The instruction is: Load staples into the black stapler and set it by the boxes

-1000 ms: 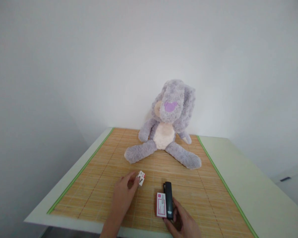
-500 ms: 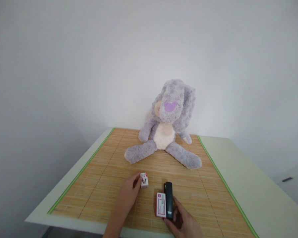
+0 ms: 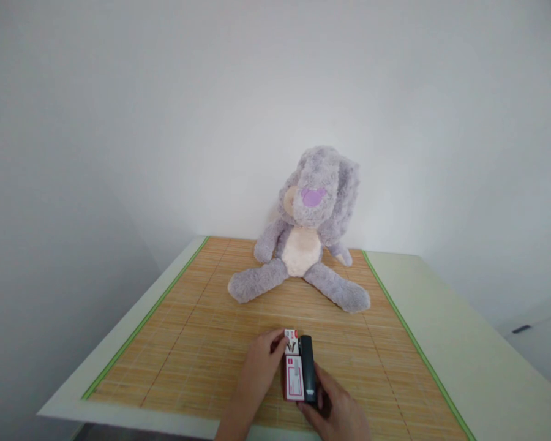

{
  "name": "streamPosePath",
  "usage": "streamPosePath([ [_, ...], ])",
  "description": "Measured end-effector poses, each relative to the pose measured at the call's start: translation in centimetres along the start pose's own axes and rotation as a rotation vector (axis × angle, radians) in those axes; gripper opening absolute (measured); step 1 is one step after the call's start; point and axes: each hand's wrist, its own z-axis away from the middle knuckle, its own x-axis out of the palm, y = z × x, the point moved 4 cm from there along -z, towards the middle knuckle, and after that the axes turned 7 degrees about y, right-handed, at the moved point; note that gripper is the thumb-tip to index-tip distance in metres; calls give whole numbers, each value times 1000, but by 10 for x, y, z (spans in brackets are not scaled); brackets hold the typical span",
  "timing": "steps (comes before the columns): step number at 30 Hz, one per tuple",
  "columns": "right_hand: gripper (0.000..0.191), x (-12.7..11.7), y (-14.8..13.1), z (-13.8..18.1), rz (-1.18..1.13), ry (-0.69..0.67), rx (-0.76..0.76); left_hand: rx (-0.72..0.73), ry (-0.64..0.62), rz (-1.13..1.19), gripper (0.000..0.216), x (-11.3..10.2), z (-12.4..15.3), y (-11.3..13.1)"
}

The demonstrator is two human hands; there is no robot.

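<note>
A small white box with a staple picture is pinched in my left hand at its left side. It sits just behind a larger white box with a pink border. Along the right side of both boxes lies a black stapler, its long side against the larger box. My right hand grips the near end of the stapler and the larger box, thumb at the front and fingers on the right side.
A grey plush rabbit sits at the back of the bamboo mat, legs spread toward me. The mat has green edges and lies on a pale table. A white wall stands behind.
My left hand has moved right with the small box, bringing it up beside the stapler and behind the larger box. My right hand keeps its grip.
</note>
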Motion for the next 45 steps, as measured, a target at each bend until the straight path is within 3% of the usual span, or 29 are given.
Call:
streamPosePath([
  [12,79,1,0,-3,-12,-67,12,20,99,-12,37,-3,14,13],
  [17,84,2,2,-2,-49,-84,15,-154,257,88,49,2,42,-2],
  [20,80,0,-4,-3,-68,-89,-23,-234,204,242,58,22,62,-10],
  [23,76,-3,-13,-4,-48,-118,-26,-227,156,288,63,41,75,-10],
  [27,66,-9,-25,-3,-7,-127,-8,-183,247,219,62,52,80,-12],
  [30,65,-11,-24,-2,0,-145,4,-148,236,180,63,59,80,-13],
  [34,65,-17,-5,-3,-40,-158,-23,-118,177,150,64,76,81,-7],
  [37,51,-29,17,-3,-46,-143,-32,-152,165,146,68,101,83,3],
  [40,42,-51,41,-5,-15,-127,-13,-198,85,139,73,132,85,21],
  [45,43,-93,81,-8,-25,-128,28,-293,-58,257,82,178,82,58],
])
